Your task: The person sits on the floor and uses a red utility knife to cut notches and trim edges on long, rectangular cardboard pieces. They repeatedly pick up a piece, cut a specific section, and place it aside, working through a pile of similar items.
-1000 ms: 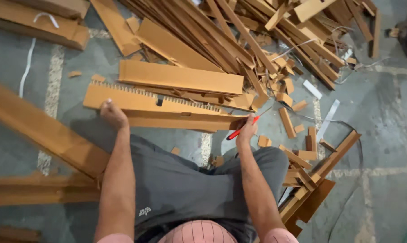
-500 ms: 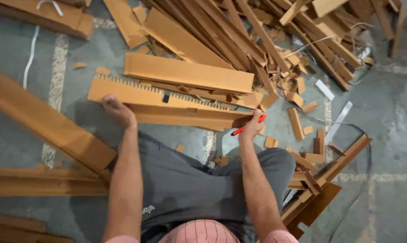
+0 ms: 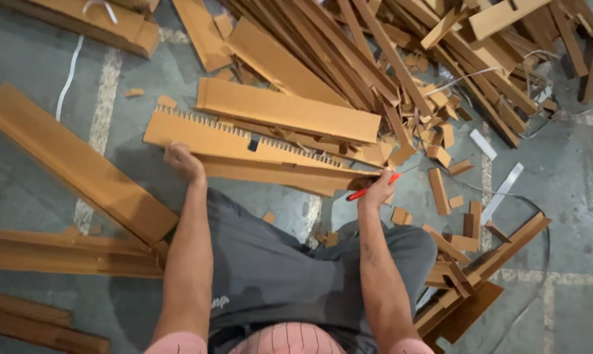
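I count one big heap of wood strips [image 3: 401,59] beyond the notched board [image 3: 244,147], and one long plank [image 3: 80,167] left of it, so free floor [image 3: 572,177] is mostly to the board's right. My left hand [image 3: 184,162] presses its near edge, fingers curled; my right hand [image 3: 378,190] grips one red pencil [image 3: 373,188] at its right end.

Floor: grey concrete [image 3: 572,164], pale painted stripes [image 3: 103,124] | Clutter: heap of brown wooden strips [image 3: 388,46], small offcut blocks [image 3: 441,154], long board [image 3: 73,164] at left, white strips [image 3: 500,190], thin cable [image 3: 539,242] | Light: even, soft shadows
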